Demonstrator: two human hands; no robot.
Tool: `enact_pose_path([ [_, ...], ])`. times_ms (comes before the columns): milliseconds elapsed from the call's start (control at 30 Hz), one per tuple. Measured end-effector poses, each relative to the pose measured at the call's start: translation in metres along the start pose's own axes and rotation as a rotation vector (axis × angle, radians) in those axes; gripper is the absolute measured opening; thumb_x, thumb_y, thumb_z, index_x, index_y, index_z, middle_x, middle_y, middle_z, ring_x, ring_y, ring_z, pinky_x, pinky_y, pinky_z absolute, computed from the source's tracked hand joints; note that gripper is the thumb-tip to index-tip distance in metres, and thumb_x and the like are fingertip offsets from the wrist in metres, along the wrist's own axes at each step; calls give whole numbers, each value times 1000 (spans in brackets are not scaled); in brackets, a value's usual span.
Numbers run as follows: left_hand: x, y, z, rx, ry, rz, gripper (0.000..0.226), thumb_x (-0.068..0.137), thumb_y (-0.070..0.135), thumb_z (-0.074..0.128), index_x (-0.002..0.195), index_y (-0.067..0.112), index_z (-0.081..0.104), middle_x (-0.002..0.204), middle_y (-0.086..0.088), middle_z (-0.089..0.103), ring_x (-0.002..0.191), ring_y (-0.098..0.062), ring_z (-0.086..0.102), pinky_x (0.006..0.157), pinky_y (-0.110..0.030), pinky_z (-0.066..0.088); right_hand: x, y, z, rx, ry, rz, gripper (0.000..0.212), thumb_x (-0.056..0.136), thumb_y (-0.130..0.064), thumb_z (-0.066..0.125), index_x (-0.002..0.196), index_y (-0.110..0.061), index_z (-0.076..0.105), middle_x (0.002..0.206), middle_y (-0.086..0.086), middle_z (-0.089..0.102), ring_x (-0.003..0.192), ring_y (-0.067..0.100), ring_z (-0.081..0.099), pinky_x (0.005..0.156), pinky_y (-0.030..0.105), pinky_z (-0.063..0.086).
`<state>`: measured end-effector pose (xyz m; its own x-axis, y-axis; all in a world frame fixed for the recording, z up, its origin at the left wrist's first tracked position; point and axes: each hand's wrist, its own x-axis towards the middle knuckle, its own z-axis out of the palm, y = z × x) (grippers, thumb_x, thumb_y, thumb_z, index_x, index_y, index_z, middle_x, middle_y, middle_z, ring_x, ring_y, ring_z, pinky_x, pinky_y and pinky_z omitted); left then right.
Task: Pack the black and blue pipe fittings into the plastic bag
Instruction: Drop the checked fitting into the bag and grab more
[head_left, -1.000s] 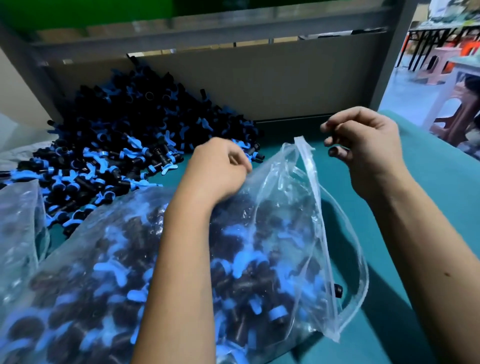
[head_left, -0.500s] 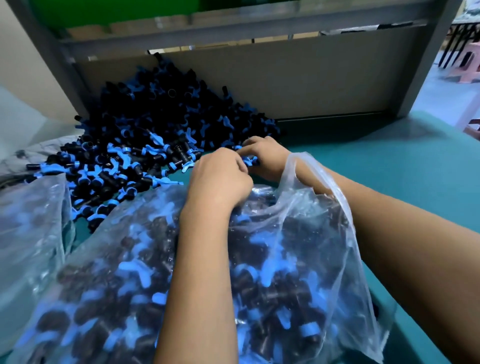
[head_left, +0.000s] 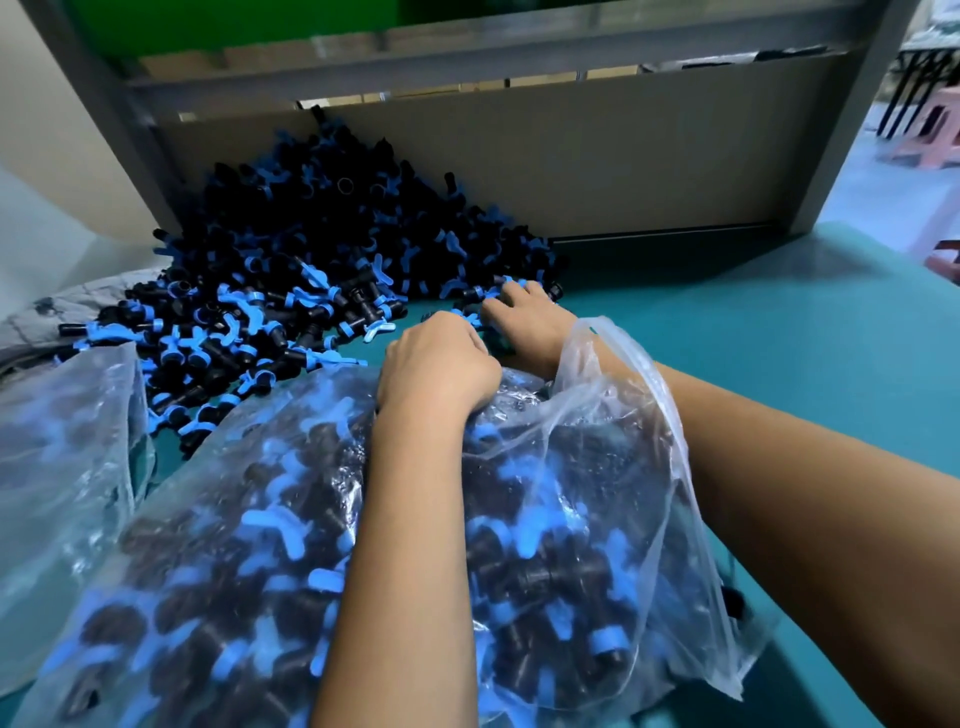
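Right hand (head_left: 522, 312) now reaching pile (head_left: 322, 249), seemingly open, left hand (head_left: 441, 364) gripping one bag (head_left: 597, 467)

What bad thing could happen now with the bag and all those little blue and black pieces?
The plastic bag looks very full, and the left hand grips only its bunched mouth, so fittings might spill back out. The right hand reaches into the loose pile of fittings near the pile's edge; a scoop could knock some across the green table.

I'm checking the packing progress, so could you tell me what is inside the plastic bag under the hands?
The plastic bag holds many black and blue pipe fittings, visible through the film. The left forearm covers those in the middle.
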<state>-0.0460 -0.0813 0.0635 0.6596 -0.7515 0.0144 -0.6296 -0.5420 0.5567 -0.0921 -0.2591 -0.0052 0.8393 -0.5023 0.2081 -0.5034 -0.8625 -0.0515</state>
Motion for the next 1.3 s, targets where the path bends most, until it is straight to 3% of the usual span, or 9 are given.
enact_pose_path([
  [133, 0, 0, 2, 14, -8, 3, 27, 85, 11, 53, 84, 29, 73, 102, -3, 71, 106, -34, 62, 92, -45, 56, 14, 0, 4, -78, 4, -167, 59, 94, -19, 58, 148, -32, 39, 156, 7, 26, 133, 35, 27, 97, 47, 45],
  [333, 5, -2, 3, 17, 4, 2, 26, 84, 11, 54, 84, 28, 74, 102, -3, 71, 103, -34, 63, 89, -44, 58, 28, 1, 19, -103, -252, -8, 60, 102, -39, 50, 153, -48, 21, 167, -3, 12, 151, 31, 11, 111, 61, 32],
  [467, 8, -4, 4, 11, 3, 1, 23, 87, 15, 55, 86, 29, 73, 101, -2, 70, 100, -33, 63, 87, -44, 58, 27, 2, 21, -46, -95, 77, 48, 94, -38, 58, 141, -34, 46, 142, 10, 38, 125, 34, 32, 100, 54, 42],
  [600, 7, -5, 4, -3, 0, 10, 23, 87, 15, 55, 84, 29, 73, 99, 0, 70, 96, -31, 64, 86, -44, 59, 9, 6, 12, 30, -70, 132, 18, 88, -31, 66, 102, -20, 67, 115, 10, 50, 113, 36, 45, 99, 42, 40],
  [900, 7, 6, 2, -392, 154, 169, 20, 92, 17, 66, 79, 29, 74, 72, 13, 70, 66, -4, 62, 59, -22, 43, -88, 13, -69, 1242, 731, 441, 8, 94, -1, 62, 94, -7, 67, 78, 7, 65, 60, 10, 61, 62, 24, 52],
  [1000, 4, 18, 5, -568, 93, 262, 8, 91, 23, 75, 99, 25, 76, 86, 5, 74, 82, -12, 69, 79, -31, 57, -120, 7, -89, 1603, 739, 337, 16, 91, 5, 66, 97, -10, 64, 88, 10, 68, 68, 15, 66, 65, 24, 55],
  [1067, 0, 26, 9, -667, 11, 302, 26, 90, 22, 79, 114, 15, 73, 96, -6, 74, 94, -24, 73, 93, -43, 59, -133, 3, -94, 1717, 729, 263, 22, 89, 8, 66, 99, -11, 63, 89, 8, 70, 71, 16, 69, 73, 26, 56],
  [1167, -10, 35, 13, -843, -99, 344, 30, 89, 10, 80, 116, 4, 70, 93, -15, 73, 86, -24, 75, 84, -39, 64, -138, -3, -94, 1783, 692, 255, 22, 90, 6, 65, 103, -10, 62, 87, 8, 71, 74, 17, 71, 85, 33, 54],
  [1300, -14, 39, 15, -912, -123, 347, 23, 82, -3, 83, 103, 2, 72, 95, -23, 75, 73, -17, 71, 70, -25, 60, -139, -11, -86, 1802, 681, 274, 20, 91, 5, 64, 104, -10, 60, 90, 7, 73, 77, 18, 73, 76, 31, 59],
])
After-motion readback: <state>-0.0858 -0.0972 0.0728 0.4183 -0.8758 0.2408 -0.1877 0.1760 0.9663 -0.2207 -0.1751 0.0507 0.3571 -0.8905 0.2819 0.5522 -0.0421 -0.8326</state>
